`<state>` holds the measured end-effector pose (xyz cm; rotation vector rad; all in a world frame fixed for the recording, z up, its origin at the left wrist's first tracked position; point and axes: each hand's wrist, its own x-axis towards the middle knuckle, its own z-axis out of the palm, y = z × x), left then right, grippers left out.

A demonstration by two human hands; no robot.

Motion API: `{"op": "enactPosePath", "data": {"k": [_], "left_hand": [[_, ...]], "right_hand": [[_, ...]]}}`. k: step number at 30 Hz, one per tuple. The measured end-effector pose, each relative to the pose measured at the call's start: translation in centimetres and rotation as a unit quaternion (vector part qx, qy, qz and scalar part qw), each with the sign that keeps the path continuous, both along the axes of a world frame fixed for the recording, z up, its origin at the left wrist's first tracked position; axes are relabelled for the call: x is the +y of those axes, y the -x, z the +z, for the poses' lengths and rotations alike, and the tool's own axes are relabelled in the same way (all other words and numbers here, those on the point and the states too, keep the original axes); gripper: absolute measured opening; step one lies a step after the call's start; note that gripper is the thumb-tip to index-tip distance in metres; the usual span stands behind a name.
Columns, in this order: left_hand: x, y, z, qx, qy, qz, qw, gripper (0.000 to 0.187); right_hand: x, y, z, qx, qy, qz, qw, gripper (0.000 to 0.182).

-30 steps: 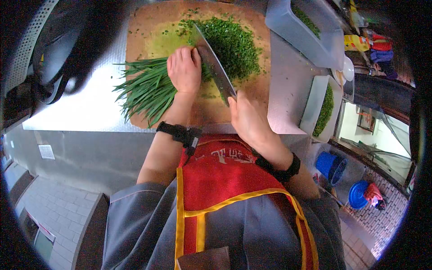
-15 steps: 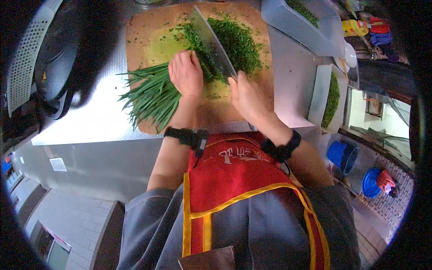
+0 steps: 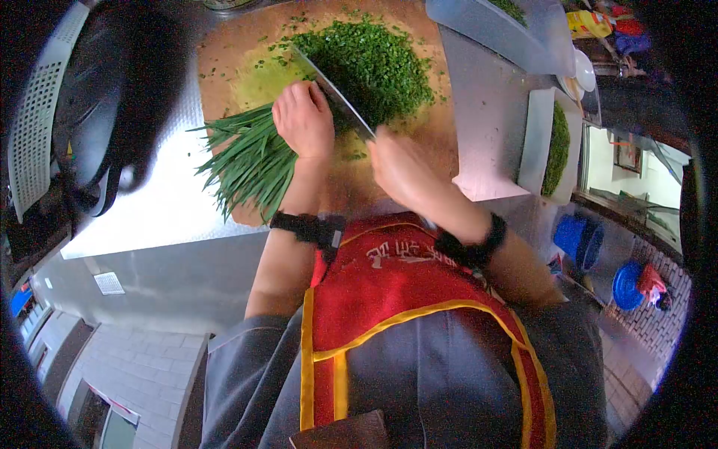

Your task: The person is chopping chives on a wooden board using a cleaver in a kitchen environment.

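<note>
My left hand (image 3: pixel 304 120) is closed over a bunch of garlic chives (image 3: pixel 250 161), whose long green leaves fan out to the left. In my right hand (image 3: pixel 404 165) is the handle of a kitchen knife (image 3: pixel 334 91), mostly hidden by the fingers. Its wide blade slants up and to the left, right beside the left knuckles, at the cut end of the bunch. Beyond the blade lies a heap of finely chopped chives (image 3: pixel 374 63). Everything rests on a brown cutting board (image 3: pixel 419 146), with green bits scattered over it.
A clear plastic bin (image 3: pixel 493 37) with chopped greens stands at the upper right. Below it is a white tray (image 3: pixel 535 142) of chopped greens. The metal counter (image 3: pixel 168 202) surrounds the board. A perforated white basket (image 3: pixel 37 120) is at the far left. Blue buckets (image 3: pixel 628 284) stand lower right.
The knife blade has come down and turned more edge-on, closer to the left knuckles. My right hand has shifted slightly left and down. The left hand still presses the bunch.
</note>
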<state>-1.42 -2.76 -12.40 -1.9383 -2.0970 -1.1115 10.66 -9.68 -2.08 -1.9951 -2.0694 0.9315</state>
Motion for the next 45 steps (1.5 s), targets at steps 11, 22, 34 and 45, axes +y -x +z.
{"op": "enactPosePath", "data": {"k": [11,22,34,45], "left_hand": [[0.0,0.1,-0.3,-0.063,-0.061,-0.007,0.996,0.009],[-0.1,0.1,-0.3,-0.051,-0.003,0.0,0.999,0.009],[0.2,0.1,-0.1,-0.054,-0.037,-0.003,0.998,0.011],[0.5,0.2,0.1,-0.03,-0.009,0.001,1.0,0.01]], "right_hand": [[-1.0,-0.7,3.0,0.01,-0.045,-0.063,0.997,0.026],[-2.8,-1.1,3.6,-0.003,-0.002,-0.017,1.0,0.027],[-2.6,-0.9,4.5,-0.031,0.055,-0.017,0.998,0.027],[1.4,0.6,-3.0,0.006,-0.058,-0.013,0.998,0.024]]}}
